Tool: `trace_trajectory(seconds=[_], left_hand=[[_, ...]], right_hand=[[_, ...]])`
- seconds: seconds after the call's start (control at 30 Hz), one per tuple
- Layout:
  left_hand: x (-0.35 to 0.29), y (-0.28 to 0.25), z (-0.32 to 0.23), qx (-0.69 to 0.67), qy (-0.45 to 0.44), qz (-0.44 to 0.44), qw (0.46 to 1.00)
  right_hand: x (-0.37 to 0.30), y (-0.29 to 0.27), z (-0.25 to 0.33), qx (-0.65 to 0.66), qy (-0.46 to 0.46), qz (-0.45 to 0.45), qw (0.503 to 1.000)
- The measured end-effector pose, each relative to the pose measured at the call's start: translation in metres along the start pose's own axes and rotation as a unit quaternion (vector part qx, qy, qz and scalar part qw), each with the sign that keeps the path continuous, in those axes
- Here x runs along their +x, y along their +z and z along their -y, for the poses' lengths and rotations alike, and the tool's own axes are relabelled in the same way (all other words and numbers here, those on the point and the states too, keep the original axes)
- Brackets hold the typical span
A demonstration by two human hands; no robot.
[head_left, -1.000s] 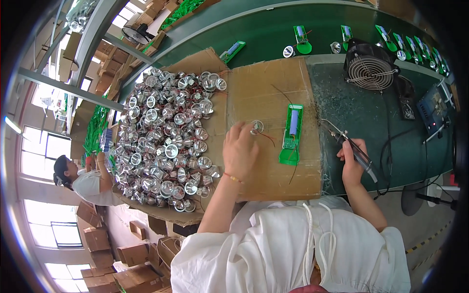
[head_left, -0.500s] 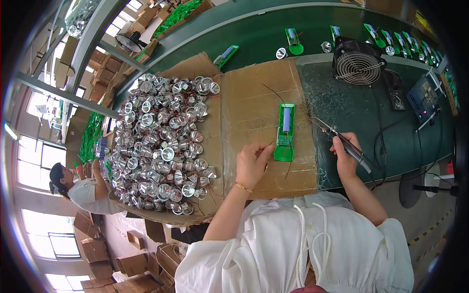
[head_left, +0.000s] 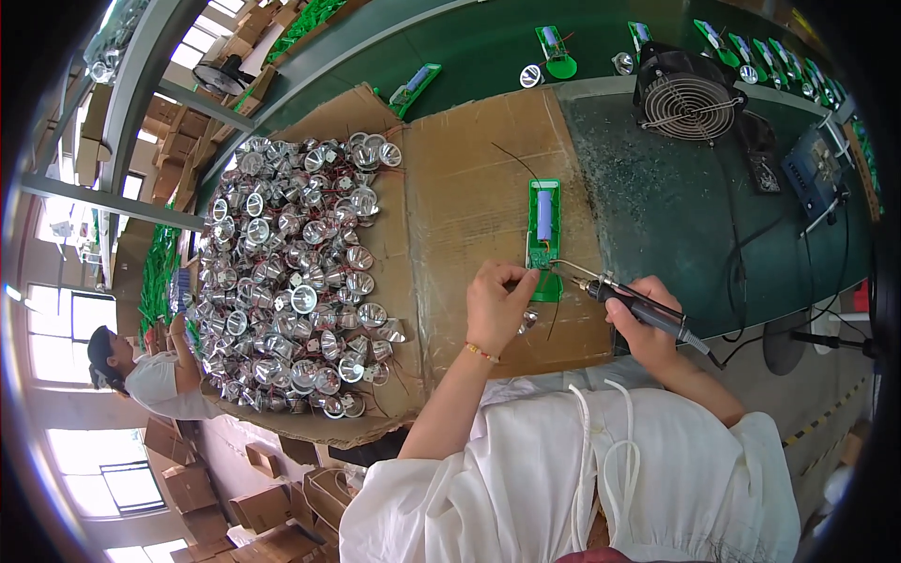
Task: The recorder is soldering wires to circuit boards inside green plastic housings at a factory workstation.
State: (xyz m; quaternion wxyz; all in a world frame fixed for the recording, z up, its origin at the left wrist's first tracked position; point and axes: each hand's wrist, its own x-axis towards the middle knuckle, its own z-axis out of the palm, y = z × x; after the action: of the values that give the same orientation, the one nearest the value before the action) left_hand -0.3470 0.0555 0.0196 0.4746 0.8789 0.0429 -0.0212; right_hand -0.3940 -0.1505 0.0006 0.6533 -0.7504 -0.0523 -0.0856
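Note:
A green plastic lamp housing (head_left: 549, 289) lies on the cardboard, holding a purple cylindrical battery (head_left: 544, 214) and a small green circuit board (head_left: 542, 256), with thin wires sticking out. My left hand (head_left: 499, 302) is pinched at the board's left edge. A silver lamp reflector (head_left: 528, 321) shows beneath that hand; its wires at the fingertips are too fine to make out. In my right hand (head_left: 648, 324) is a soldering iron (head_left: 643, 310), its tip at the board's right side, close to my left fingertips.
Many silver reflectors (head_left: 291, 281) are heaped on cardboard at left. A fan (head_left: 690, 108) and a blue soldering station (head_left: 815, 174) stand at right, with cables trailing. More green housings (head_left: 560, 61) line the far side. Another person (head_left: 155, 375) works at far left.
The soldering iron has moved left to the circuit board. My left hand has shifted slightly right, to the board, and the reflector beneath it has come into plainer sight.

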Motion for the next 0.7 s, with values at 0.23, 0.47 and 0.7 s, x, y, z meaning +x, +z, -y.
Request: trace_trajectory(seconds=[0.23, 0.47, 0.7], left_hand=[[0.002, 0.002, 0.005, -0.01, -0.002, 0.002, 1.0], [0.006, 0.003, 0.01, -0.027, -0.042, 0.023, 0.998], [0.007, 0.002, 0.009, -0.031, -0.043, 0.023, 0.998]], right_hand=[[0.001, 0.003, 0.006, 0.024, 0.021, -0.003, 0.999], [0.005, 0.003, 0.006, 0.033, 0.03, -0.011, 0.999], [0.004, 0.002, 0.015, -0.026, 0.001, 0.011, 1.0]])
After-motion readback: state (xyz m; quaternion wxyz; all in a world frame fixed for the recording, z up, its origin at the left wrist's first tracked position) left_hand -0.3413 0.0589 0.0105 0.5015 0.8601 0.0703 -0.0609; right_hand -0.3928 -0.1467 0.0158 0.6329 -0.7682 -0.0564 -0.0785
